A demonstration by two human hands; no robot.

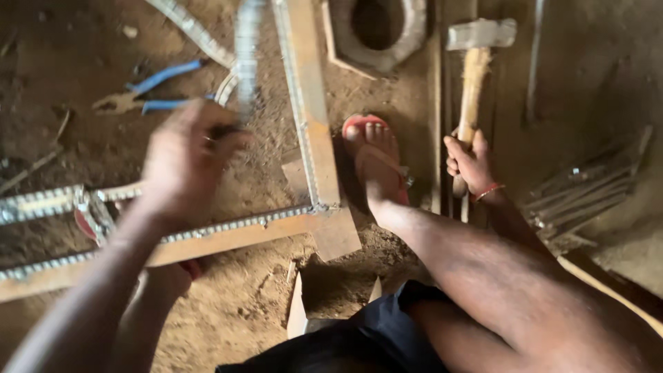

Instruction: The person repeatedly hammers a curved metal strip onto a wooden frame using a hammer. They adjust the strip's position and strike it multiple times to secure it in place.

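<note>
- Your left hand (183, 155) is closed round a short ribbed steel bar (246, 52), which rises blurred toward 12 o'clock above the fist; grip looks low, near its bottom end
- That bar will likely feel heavy for its size and fully stiff; the ribs give good bite, so slipping is unlikely. Holding it lower down probably lets the top swing, so a hold nearer the middle would steady it
- Your right hand (469, 160) is wrapped round the hammer (475, 65) at the bottom of its wooden handle, at 3 o'clock from your sandalled foot (376, 159)
- The steel head sits at 12 o'clock from that hand, top-heavy; the smooth handle may turn in a loose fist
- Blue-handled pliers (148, 97) lie on the dirt at 10 o'clock from the left hand
- The metal frame (311, 117) lies flat between both hands
</note>
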